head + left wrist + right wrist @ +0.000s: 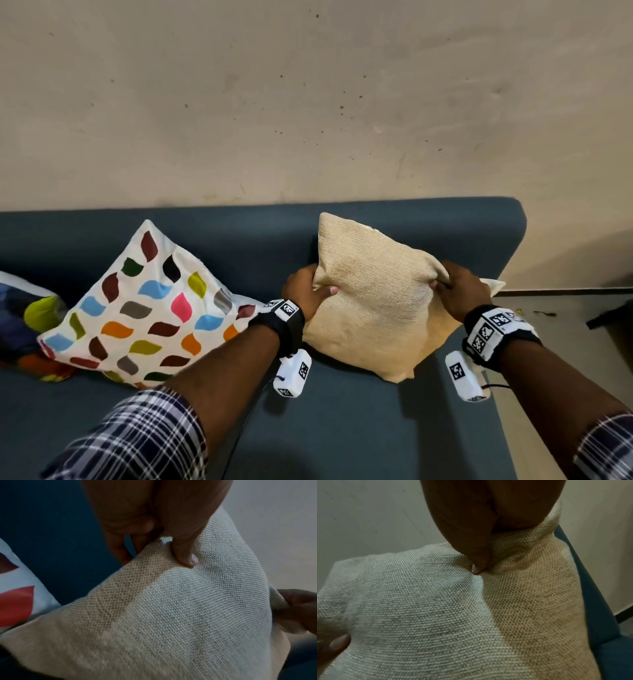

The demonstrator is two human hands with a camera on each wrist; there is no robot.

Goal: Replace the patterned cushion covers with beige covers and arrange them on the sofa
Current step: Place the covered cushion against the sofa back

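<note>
While the beige cushion (373,301) is stood on one corner on the seat of the blue sofa (342,428), tilted back toward the sofa's backrest, it is gripped from both sides. Its left edge is held by the left hand (305,291): the thumb (187,555) is pressed flat onto the front of the woven cover and the other fingers are curled round behind the edge. At that edge, a short piece of white zip (166,540) is seen in the left wrist view, just beside the thumb. The cushion's right edge is pinched by the right hand (462,291), whose thumb (477,566) is dug into the cloth so that a fold is gathered under it; the fingers behind are hidden by the fabric.

To the left of the beige cushion, nearly touching it by one corner, a patterned cushion (147,305) with coloured leaf shapes on white is leaned against the backrest. Farther left of that, at the frame's edge, a second multicoloured cushion (27,318) is partly seen. A plain wall (308,102) is seen behind the sofa.
</note>
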